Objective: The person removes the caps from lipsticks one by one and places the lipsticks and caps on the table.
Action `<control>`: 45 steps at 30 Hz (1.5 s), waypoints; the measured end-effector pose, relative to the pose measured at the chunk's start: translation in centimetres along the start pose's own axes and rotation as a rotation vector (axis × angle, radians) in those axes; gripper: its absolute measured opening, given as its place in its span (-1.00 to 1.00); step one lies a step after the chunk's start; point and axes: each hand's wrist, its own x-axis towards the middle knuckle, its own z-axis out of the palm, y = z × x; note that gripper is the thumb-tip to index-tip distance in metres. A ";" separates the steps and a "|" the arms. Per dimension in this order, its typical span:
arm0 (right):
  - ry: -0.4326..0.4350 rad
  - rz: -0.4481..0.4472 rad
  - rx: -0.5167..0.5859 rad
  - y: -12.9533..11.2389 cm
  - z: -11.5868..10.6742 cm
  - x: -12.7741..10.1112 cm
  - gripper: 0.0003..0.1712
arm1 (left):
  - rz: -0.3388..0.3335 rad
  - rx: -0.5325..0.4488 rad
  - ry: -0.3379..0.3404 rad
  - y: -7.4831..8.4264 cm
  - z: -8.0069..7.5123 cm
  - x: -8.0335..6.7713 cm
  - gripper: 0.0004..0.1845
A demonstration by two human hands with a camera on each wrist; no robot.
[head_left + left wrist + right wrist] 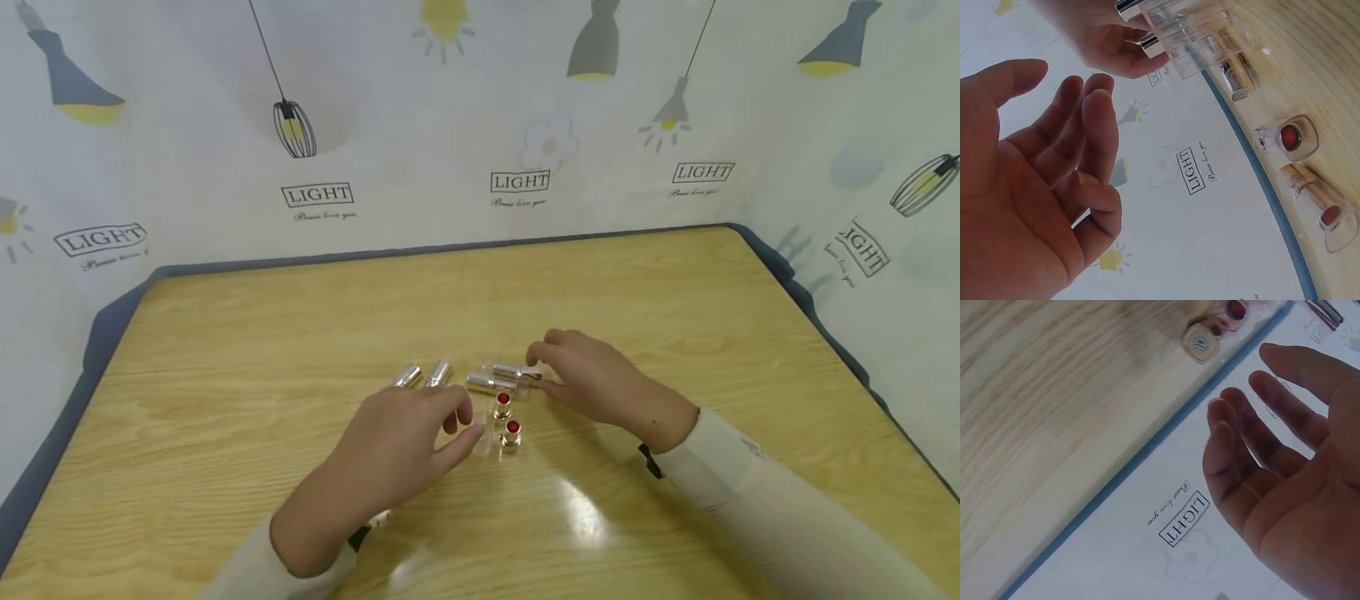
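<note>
Left hand [393,433] and right hand [596,379], both empty, fingers loosely bent, are beside lipsticks [512,435] midway between the tabletop [300,333] side edges.

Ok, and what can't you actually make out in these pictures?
Head view: the near end of the leftmost metallic tube, hidden behind the left hand.
Head view: whether the right hand touches the nearest tube; too small to tell.
Left wrist view: how far the clear plastic extends, cut off by the top edge.
Right wrist view: the small emblem, blurred and too small to read.
</note>
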 end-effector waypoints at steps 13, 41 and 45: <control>0.003 -0.123 0.045 0.6 1.5 1.3 -0.61 | 0.038 -0.047 0.010 0.2 0.1 -0.5 -0.85; -0.009 0.016 0.127 0.5 1.8 1.2 -0.74 | 0.050 -0.116 -0.047 0.7 0.9 -0.3 -0.84; 0.036 0.018 0.130 0.3 0.9 0.1 -0.69 | 0.037 -0.134 -0.056 0.7 0.8 -0.3 -0.85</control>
